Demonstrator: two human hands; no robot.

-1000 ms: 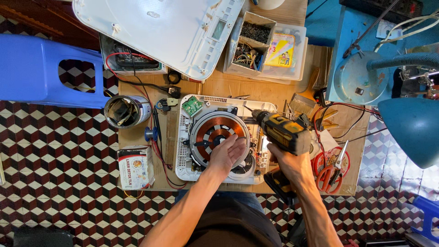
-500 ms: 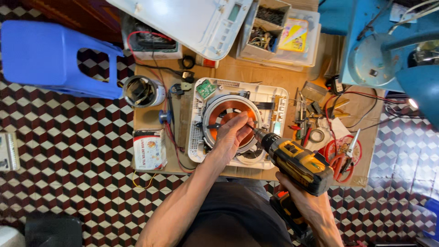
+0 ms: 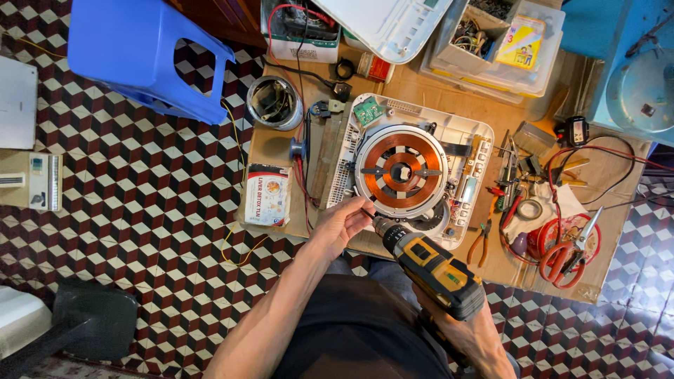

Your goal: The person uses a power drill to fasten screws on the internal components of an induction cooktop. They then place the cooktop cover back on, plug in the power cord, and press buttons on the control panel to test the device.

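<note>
**Drill tip at near edge of opened induction cooker**

Head view: the right hand (image 3: 469, 335) is gripping the handle of a yellow and black cordless drill (image 3: 430, 265), fingers wrapped tight around the grip, chuck pointing up-left toward the cooker. The left hand (image 3: 342, 223) is sitting just beside the drill's bit, fingertips pinching at the tip; whether something small is being held between them is too small to tell. Both are working at the near-left edge of the white plastic induction cooker base (image 3: 463, 133), which is lying open on the wooden workbench (image 3: 414, 77), with its round copper-coloured coil disc (image 3: 401, 170) showing in the middle and a small green circuit board (image 3: 368, 111) at its far-left corner. A round metal tin (image 3: 274, 102) is standing left of the cooker, a small printed carton (image 3: 266, 194) lying near the bench's left edge. Red-handled scissors (image 3: 570, 250) and pliers are lying well to the right. A blue plastic stool (image 3: 144, 52) is standing on the checkered tile floor (image 3: 126, 231), far left
</note>
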